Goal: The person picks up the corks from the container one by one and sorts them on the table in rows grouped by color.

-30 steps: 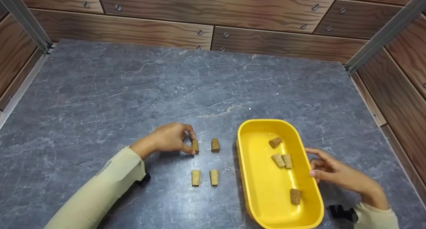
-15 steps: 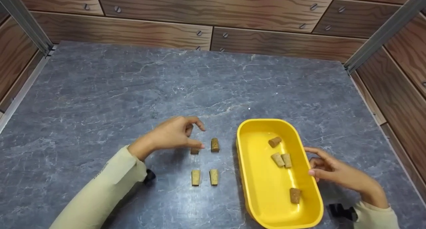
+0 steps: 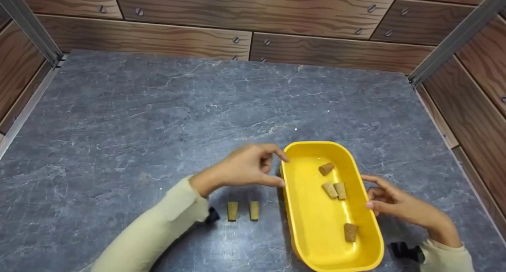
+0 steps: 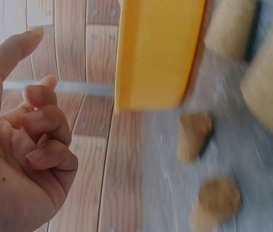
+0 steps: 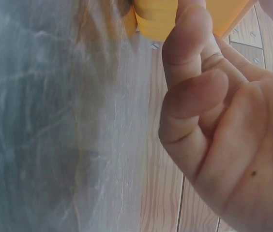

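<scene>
My left hand [image 3: 249, 167] hovers at the left rim of the yellow tray [image 3: 295, 224], thumb and index finger spread apart. Nothing lies between them; the left wrist view shows the same hand [image 4: 22, 169] with its other fingers loosely bent. My right hand [image 3: 403, 203] touches the tray's right rim with thumb and index finger. On the table, two pale tapered corks [image 3: 232, 211] stay in sight below my left wrist. Two darker corks [image 4: 194, 135] appear in the left wrist view, hidden behind the left hand in the head view.
Inside the tray are a brown cork [image 3: 326, 169], two pale corks [image 3: 329, 189] side by side and another brown cork [image 3: 350, 232]. The marbled table [image 3: 158, 98] is bounded by wood-patterned walls [image 3: 316, 15] at the back and sides.
My left hand let go of a brown cork in the upper row, then moved right to the tray's left rim. The right hand and the tray have hardly moved.
</scene>
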The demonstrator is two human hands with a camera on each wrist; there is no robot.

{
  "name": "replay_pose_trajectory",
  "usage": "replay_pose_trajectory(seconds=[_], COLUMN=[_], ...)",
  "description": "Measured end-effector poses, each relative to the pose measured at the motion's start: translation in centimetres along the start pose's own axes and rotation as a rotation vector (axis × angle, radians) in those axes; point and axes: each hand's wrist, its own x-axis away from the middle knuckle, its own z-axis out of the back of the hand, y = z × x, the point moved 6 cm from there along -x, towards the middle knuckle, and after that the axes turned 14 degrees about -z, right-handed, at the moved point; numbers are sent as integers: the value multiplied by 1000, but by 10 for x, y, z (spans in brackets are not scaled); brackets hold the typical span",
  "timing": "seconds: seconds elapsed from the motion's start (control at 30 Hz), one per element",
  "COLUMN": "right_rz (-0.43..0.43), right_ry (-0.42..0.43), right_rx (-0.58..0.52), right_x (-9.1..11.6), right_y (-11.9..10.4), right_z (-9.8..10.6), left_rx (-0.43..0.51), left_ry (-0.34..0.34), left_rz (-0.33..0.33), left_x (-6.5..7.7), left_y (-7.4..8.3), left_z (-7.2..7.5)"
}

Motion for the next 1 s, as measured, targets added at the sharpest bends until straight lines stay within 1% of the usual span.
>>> replay_pose_trajectory(seconds=[0.23, 0.37, 0.57, 0.63, 0.77, 1.0], right_rz=[9, 4, 8, 14, 27, 42], right_ry=[-6, -6, -11, -8, -4, -16], right_rx=[-4, -3, -6, -2, 10, 1], right_x=[0, 0, 1, 0, 0, -1], right_y=[0, 0, 1, 0, -1, 0], right_z=[0, -1, 0, 0, 0, -1], left_rx=[5, -3, -33, -45, -70, -150], left_ry=[-81, -126, -198, -237, -326, -452], left_rz=[-77, -103, -145, -140, -105, -63], left_x=[-30, -44, -60, -65, -74, -91], left_y=[17, 20, 25, 25, 24, 19], left_z=[-30, -46, -68, -75, -87, -109])
